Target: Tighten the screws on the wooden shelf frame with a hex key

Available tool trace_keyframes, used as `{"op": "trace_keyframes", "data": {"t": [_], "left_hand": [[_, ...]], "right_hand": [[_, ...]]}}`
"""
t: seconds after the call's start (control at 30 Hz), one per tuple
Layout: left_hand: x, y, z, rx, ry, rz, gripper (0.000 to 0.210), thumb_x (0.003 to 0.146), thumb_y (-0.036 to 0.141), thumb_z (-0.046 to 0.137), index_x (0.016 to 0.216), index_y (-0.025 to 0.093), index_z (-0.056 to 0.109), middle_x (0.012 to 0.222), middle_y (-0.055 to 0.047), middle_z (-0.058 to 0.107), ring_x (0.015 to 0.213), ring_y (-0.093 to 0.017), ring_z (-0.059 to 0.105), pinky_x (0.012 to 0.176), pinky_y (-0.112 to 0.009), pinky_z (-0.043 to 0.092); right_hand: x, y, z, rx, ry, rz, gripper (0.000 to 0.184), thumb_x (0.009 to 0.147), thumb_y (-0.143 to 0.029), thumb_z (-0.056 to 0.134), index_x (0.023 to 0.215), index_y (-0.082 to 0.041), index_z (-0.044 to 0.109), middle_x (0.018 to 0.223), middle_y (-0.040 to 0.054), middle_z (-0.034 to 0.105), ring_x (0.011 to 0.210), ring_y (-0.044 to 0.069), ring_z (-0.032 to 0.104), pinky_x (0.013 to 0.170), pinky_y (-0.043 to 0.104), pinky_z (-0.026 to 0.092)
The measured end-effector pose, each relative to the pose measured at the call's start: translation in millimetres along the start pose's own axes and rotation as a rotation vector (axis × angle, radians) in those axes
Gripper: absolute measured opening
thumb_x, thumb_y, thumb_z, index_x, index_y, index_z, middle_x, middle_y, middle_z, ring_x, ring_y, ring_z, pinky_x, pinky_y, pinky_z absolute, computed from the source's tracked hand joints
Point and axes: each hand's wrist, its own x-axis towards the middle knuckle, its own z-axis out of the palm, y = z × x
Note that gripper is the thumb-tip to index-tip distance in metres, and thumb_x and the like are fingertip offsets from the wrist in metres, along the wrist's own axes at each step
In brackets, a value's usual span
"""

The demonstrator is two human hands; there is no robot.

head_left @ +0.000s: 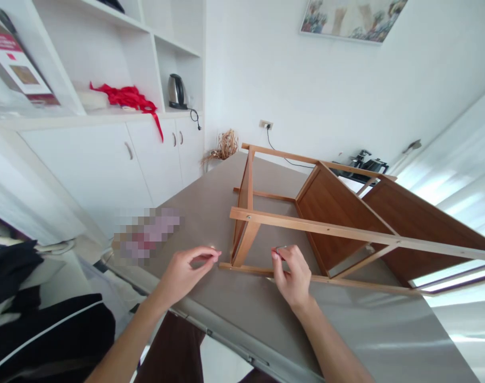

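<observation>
A wooden shelf rack (326, 230) lies on its side on the grey table (210, 205), with bolt heads showing along its near rail. My left hand (192, 268) is closed in a pinch beside the rack's left end, apart from the wood. A tiny bright spot shows at its fingertips, too small to name. In front of the near rail, my right hand (294, 274) pinches a thin metal rod (281, 247) that looks like a hex key. Its other fingers are curled in. The rod's lower part is hidden by the fingers.
A pixelated item (150, 234) lies at the table's left edge. Dried plants (226, 144) stand behind the table. White cabinets (94, 159) line the left, with a kettle (176, 91) and red ribbon (131, 97) above. Dark clothes (55, 335) hang low left; a curtain (466, 159) is right.
</observation>
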Motion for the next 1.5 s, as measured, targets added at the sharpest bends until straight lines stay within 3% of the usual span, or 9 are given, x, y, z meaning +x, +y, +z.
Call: {"op": "trace_keyframes", "data": {"t": [0.17,0.3,0.43,0.67,1.03,1.5], "left_hand": [[-17.5,9.5,7.6,0.022,-0.060,-0.013,0.020,0.092,0.035,0.062,0.099,0.020,0.074,0.109,-0.004,0.077,0.096,-0.018,0.074,0.091,-0.026,0.059],[-28.0,14.3,13.2,0.129,-0.126,-0.007,0.021,0.094,0.037,0.061,0.101,0.025,0.076,0.104,0.000,0.078,0.092,-0.018,0.075,0.086,-0.024,0.059],[-29.5,15.4,18.9,0.240,-0.170,0.084,0.017,0.096,0.032,0.059,0.100,0.026,0.075,0.100,0.000,0.078,0.089,-0.016,0.073,0.083,-0.022,0.057],[-14.6,8.1,29.0,0.409,-0.204,0.411,0.018,0.098,0.028,0.056,0.099,0.022,0.074,0.088,-0.002,0.074,0.081,-0.014,0.067,0.078,-0.025,0.055],[-11.4,14.4,24.5,0.517,-0.303,0.354,0.025,0.101,0.022,0.048,0.110,0.022,0.071,0.101,-0.005,0.070,0.095,-0.015,0.066,0.088,-0.027,0.055],[-16.1,17.5,27.8,0.588,-0.298,0.376,0.027,0.101,0.017,0.045,0.111,0.022,0.070,0.100,-0.004,0.066,0.094,-0.015,0.063,0.087,-0.027,0.054]], "right_hand": [[-10.4,-6.3,3.6,-0.023,-0.211,-0.271,0.006,0.095,-0.016,0.057,0.096,-0.019,0.062,0.070,0.0008,0.062,0.063,0.014,0.053,0.060,0.029,0.042],[-19.9,-15.7,10.7,-0.067,-0.381,-0.383,0.021,0.099,-0.021,0.052,0.081,-0.021,0.062,0.060,-0.0021,0.057,0.057,0.012,0.051,0.056,0.027,0.040],[-26.1,-16.2,15.8,-0.030,-0.423,-0.308,0.027,0.100,-0.023,0.049,0.075,-0.021,0.060,0.059,-0.0023,0.056,0.054,0.012,0.051,0.053,0.027,0.037],[-31.1,-10.8,15.2,0.052,-0.398,-0.138,0.029,0.099,-0.025,0.049,0.071,-0.022,0.053,0.058,-0.0037,0.054,0.052,0.011,0.051,0.052,0.026,0.035],[-28.9,-14.1,9.4,0.101,-0.393,-0.045,0.029,0.100,-0.027,0.047,0.071,-0.022,0.053,0.059,-0.0044,0.055,0.053,0.009,0.049,0.054,0.025,0.034],[-31.3,-17.0,9.8,0.106,-0.454,-0.038,0.029,0.099,-0.026,0.048,0.071,-0.022,0.050,0.060,-0.0039,0.052,0.055,0.011,0.047,0.058,0.027,0.031]]}}
